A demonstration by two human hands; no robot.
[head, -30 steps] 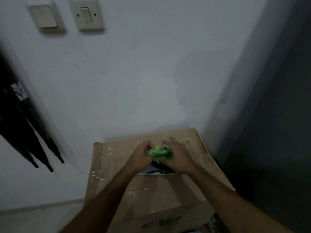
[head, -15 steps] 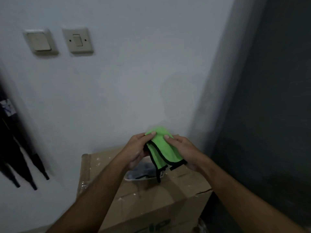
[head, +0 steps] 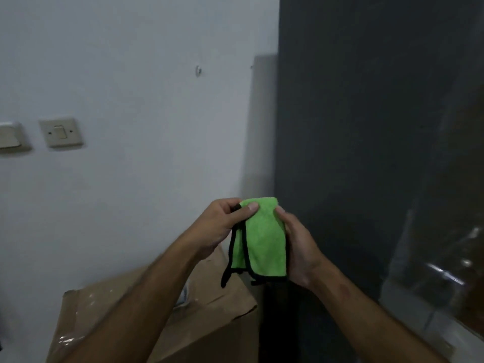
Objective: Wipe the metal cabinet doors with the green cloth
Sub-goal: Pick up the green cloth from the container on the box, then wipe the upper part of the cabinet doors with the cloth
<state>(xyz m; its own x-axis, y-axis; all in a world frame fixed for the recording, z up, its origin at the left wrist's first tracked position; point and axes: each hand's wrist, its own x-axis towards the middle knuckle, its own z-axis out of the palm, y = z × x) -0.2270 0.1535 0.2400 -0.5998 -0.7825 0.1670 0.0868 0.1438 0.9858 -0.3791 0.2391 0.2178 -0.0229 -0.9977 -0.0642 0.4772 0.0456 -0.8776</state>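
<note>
Directly ahead of us the green cloth (head: 264,242), folded and edged in black, hangs in the air between our hands, above the gap beside the box. Our left hand (head: 220,229) pinches its upper left corner with thumb and fingers; our right hand (head: 301,247) cups its right edge, thumb tip on the top fold and fingers curled behind. A black loop dangles from the lower hem.

To the right rises the dark metal cabinet (head: 366,153), its side facing us, well within reach but not touched by the cloth. Farther right a glossy panel (head: 445,258) shows dim reflections; we cannot tell what it is.

Below our left forearm sits a cardboard box (head: 209,318), spattered with pale flecks, its top flap partly open; something white shows in the opening, too hidden to name. On the pale wall (head: 144,100) behind are a light switch (head: 60,132), a second plate (head: 9,137) at the frame edge, and a small screw (head: 198,70).
</note>
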